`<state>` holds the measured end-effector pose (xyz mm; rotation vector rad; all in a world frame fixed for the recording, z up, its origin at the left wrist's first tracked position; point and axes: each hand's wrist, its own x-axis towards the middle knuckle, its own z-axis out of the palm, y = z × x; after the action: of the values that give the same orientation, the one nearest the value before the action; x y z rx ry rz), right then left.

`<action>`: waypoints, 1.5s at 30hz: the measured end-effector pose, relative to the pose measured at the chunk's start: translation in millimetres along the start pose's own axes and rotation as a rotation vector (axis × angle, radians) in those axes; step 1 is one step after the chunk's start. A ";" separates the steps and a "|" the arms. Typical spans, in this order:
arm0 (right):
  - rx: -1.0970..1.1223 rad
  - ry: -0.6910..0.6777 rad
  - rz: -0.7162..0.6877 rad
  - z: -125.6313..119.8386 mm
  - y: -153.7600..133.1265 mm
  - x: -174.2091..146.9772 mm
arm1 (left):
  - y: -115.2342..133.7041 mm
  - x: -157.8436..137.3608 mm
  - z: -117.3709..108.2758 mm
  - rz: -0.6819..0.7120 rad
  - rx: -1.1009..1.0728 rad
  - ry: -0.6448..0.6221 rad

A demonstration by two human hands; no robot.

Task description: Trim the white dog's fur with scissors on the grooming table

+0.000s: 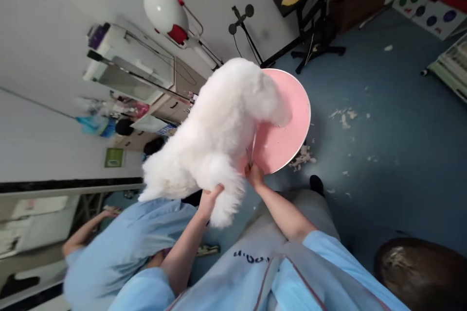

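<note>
A fluffy white dog [222, 121] stands on a round pink grooming table [288, 141], its head toward the lower left. My left hand [210, 199] is closed around one of its legs [224, 204], which is lifted off the table past the edge. Close under the dog's belly, my right hand [254, 175] grips a pair of scissors [251, 150]. The blades point away from me over the pink surface, slightly apart, near the dog's fur. The fingers inside the scissor handles are partly hidden.
A co-worker in a blue shirt [131, 252] bends close on the left. Behind the table stand a white and red dryer [166, 14] and a glass-fronted cabinet [134, 68]. Fur clippings [302, 158] lie on the blue floor [383, 121]. A brown round stool [419, 272] is at lower right.
</note>
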<state>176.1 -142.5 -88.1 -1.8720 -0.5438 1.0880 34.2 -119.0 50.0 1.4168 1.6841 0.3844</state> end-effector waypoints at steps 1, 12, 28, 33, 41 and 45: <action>0.049 0.016 0.028 6.6 7.2 -4.5 | 3.1 -0.5 -5.2 -0.003 0.019 0.004; 0.708 0.198 0.030 76.1 -8.1 28.6 | 12.4 15.6 -38.2 0.110 0.036 -0.073; 1.599 -0.275 -0.170 63.7 38.4 38.4 | 5.2 25.1 -51.0 0.093 0.057 -0.096; 1.541 -0.623 -0.460 69.4 14.6 33.6 | 7.0 25.3 -47.7 0.065 0.025 -0.091; 1.077 0.171 -0.053 1.0 104.4 11.2 | -23.4 56.5 -17.0 0.171 0.033 -0.059; 0.366 0.243 0.099 -9.3 94.3 16.7 | -36.9 67.0 -8.7 0.265 0.028 -0.056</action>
<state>187.6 -183.9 -174.3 -1.6860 -0.1029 0.9326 6.3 -66.9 0.8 1.6626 1.4649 0.4643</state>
